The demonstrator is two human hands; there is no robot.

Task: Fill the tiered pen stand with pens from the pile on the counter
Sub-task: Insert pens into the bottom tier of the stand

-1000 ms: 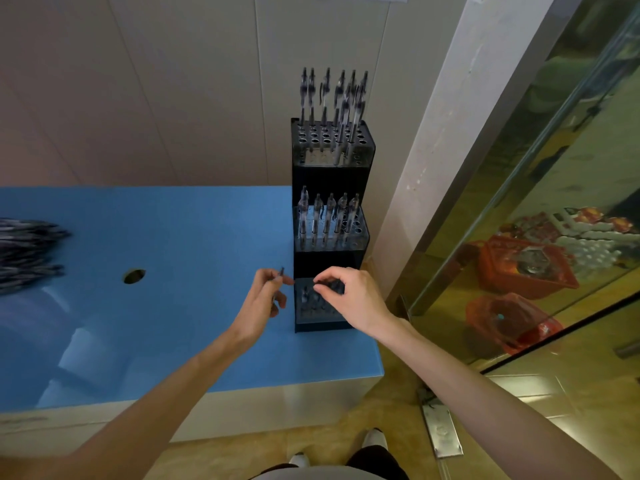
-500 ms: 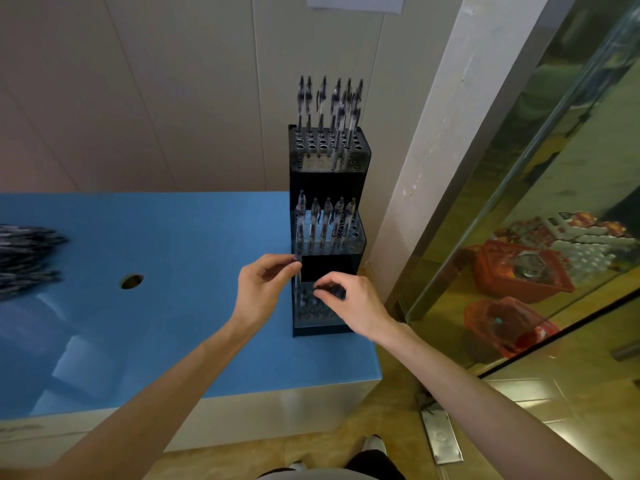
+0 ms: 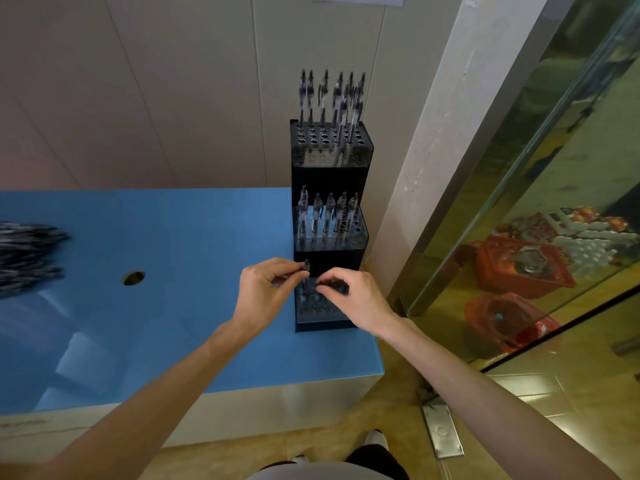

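A black three-tier pen stand [image 3: 329, 174] stands at the right end of the blue counter [image 3: 173, 237]. Several clear pens stand in its top and middle tiers. My left hand [image 3: 265, 289] pinches an upright pen [image 3: 305, 271] at the left side of the bottom tier. My right hand [image 3: 356, 299] hovers over the bottom tier with fingers curled, pinching something dark there; what it is I cannot make out. The pile of pens [image 3: 27, 258] lies at the counter's left edge, blurred.
A round hole [image 3: 134, 277] opens in the counter left of my hands. A wall and a white pillar [image 3: 440, 140] stand behind and right of the stand. Glass panels at right show red crates [image 3: 519, 268] on the floor beyond. My shoes show below.
My left hand has moved right from beside the stand to its bottom tier, bringing the pen upright over the holes. My right hand stayed at the bottom tier.
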